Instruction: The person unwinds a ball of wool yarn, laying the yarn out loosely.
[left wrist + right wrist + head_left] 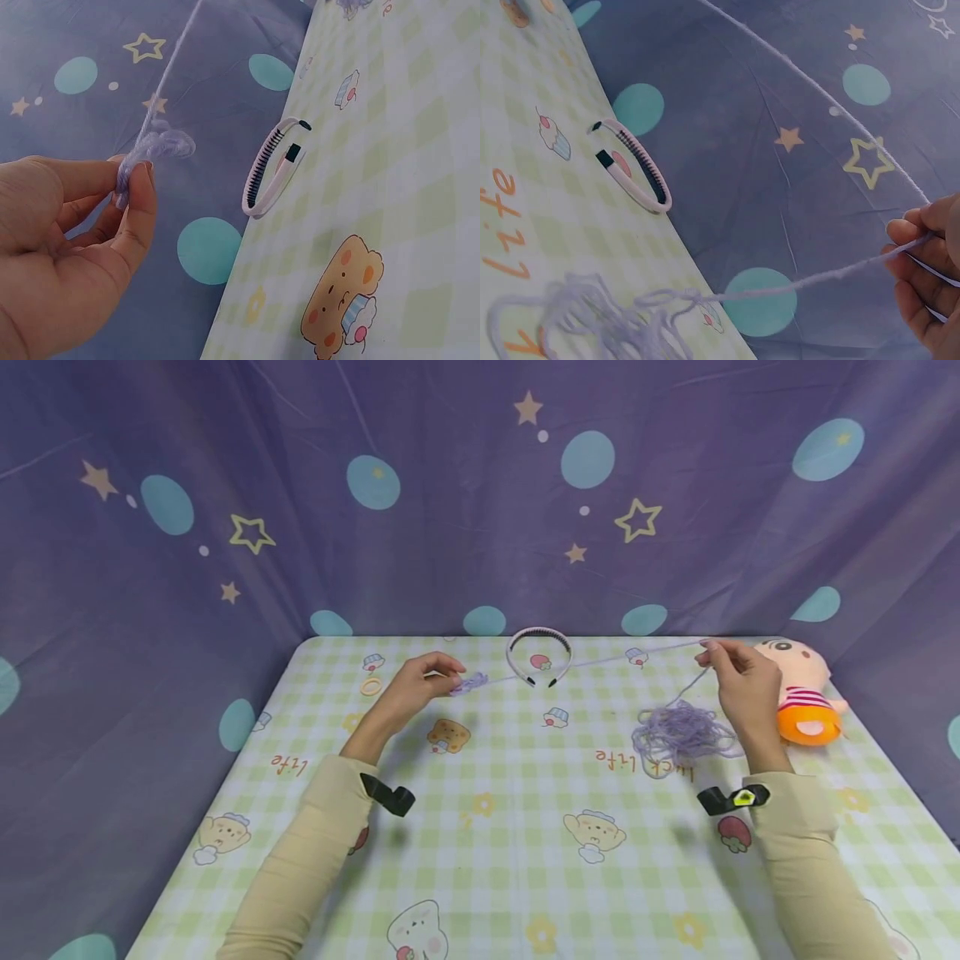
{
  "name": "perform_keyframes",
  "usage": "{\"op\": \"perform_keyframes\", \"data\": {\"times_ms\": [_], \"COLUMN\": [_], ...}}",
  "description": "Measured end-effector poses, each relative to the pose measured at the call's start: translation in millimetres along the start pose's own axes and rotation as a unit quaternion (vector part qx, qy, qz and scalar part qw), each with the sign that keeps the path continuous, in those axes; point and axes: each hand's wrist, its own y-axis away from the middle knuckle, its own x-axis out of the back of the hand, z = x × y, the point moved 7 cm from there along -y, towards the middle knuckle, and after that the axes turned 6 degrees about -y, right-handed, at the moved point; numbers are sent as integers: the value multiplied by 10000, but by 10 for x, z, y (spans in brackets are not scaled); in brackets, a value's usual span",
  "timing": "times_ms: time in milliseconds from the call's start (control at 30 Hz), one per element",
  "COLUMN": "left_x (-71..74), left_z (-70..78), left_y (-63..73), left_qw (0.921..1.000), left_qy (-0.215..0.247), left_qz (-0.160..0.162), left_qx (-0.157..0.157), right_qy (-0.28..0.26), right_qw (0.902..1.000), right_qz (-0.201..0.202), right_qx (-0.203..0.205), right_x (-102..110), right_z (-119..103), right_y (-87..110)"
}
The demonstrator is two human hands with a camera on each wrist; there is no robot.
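My left hand (423,682) pinches a small looped bundle of lilac yarn (154,146) between thumb and fingers, above the table's left half. From it a single strand (810,82) stretches across to my right hand (746,689), which pinches the yarn between thumb and fingertips. Below the right hand, the strand drops to a loose, tangled heap of lilac yarn (682,732) lying on the table. Behind the strand in the head view, a white headband (540,631) with dark comb teeth and black tips lies at the far edge.
A plush doll (806,697) with a striped top and orange bottom lies beyond the right hand. A small yellowish ring (371,686) is near the left hand. The table has a green checked cloth (510,843); a purple patterned curtain (465,552) hangs behind and at the sides.
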Motion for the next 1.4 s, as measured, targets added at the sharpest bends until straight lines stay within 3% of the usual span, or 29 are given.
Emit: {"op": "perform_keyframes", "data": {"times_ms": [633, 833, 967, 1167, 1300, 1400], "left_x": [33, 49, 61, 58, 49, 44], "left_z": [-2, -12, -20, -13, -4, -5], "left_y": [17, 3, -1, -12, -17, -22], "left_qw": [10000, 10000, 10000, 9999, 9999, 9999], "left_qy": [57, -21, -73, -101, -118, -118], "left_qz": [-54, -6, 45, 54, 49, 49], "left_qx": [56, 26, 13, 26, 13, 14], "right_qy": [-69, 134, 269, 597, 1095, 1604], "right_qw": [9972, 9919, 9893, 9905, 9888, 9805], "right_qz": [658, 1052, 1091, 742, -3, -719], "right_qx": [-362, -705, -934, -995, -1012, -879], "right_x": [440, 626, 698, 692, 598, 505], "right_z": [132, 178, 239, 279, 314, 337], "right_y": [-128, -144, -152, -125, -89, -50]}}
